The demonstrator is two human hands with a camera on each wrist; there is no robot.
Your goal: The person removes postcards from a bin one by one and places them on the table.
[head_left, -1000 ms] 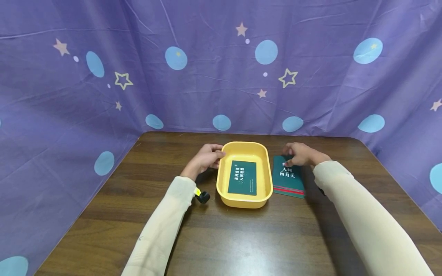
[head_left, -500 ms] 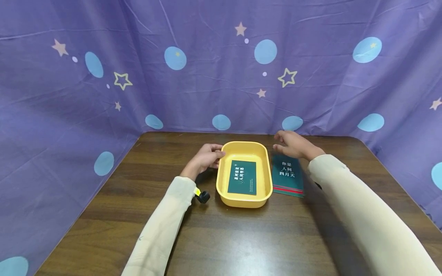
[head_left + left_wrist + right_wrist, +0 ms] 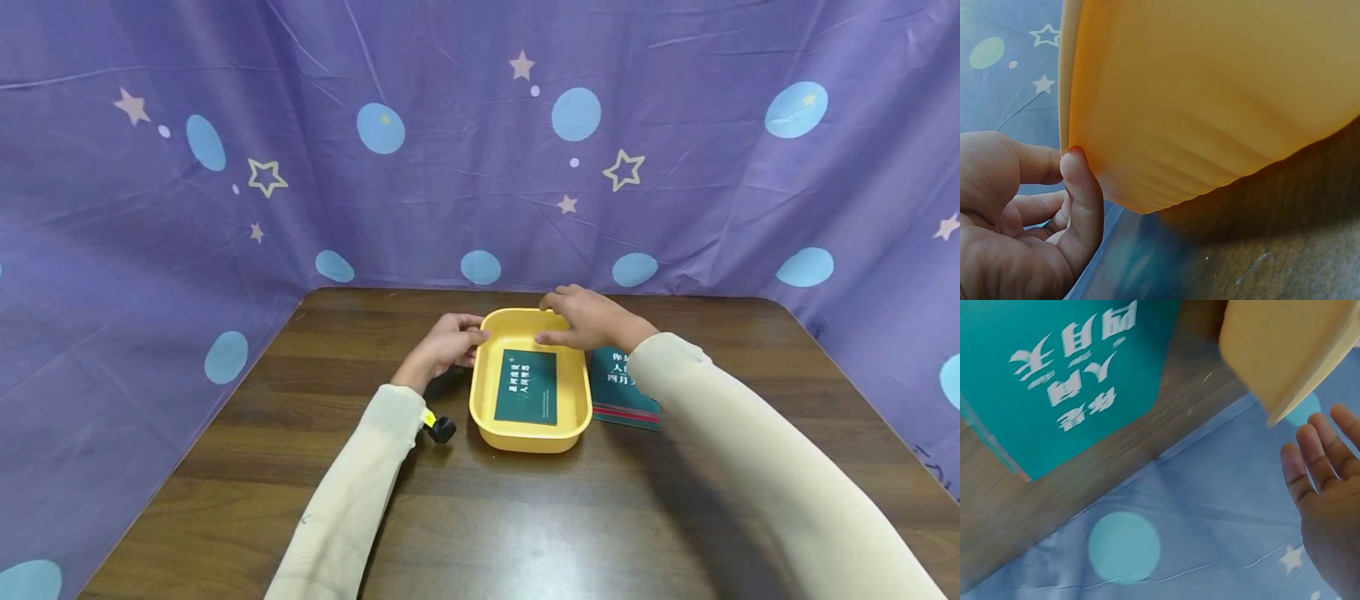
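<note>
A yellow plastic basin (image 3: 525,443) stands on the table, a dark green booklet (image 3: 534,400) with white characters lying flat inside. My left hand (image 3: 450,342) pinches the basin's far-left rim, thumb on one side and forefinger on the other, as the left wrist view shows against the yellow wall (image 3: 1197,94). Over the basin's far-right corner is my right hand (image 3: 588,320), fingers loosely spread and holding nothing. In the right wrist view its extended fingers (image 3: 1311,450) are beside the basin's edge. Right of the basin lies a stack of green booklets (image 3: 609,393), partly hidden by the right sleeve.
The dark wooden table (image 3: 480,517) reaches back to a purple curtain (image 3: 450,167) with stars and blue spots. A small black device (image 3: 441,429) on a yellow strap sits at the left wrist, close to the basin.
My right hand has left the top of the booklet stack and moved left over the basin's far-right corner, its fingers spreading. My left hand and the basin have stayed in place.
</note>
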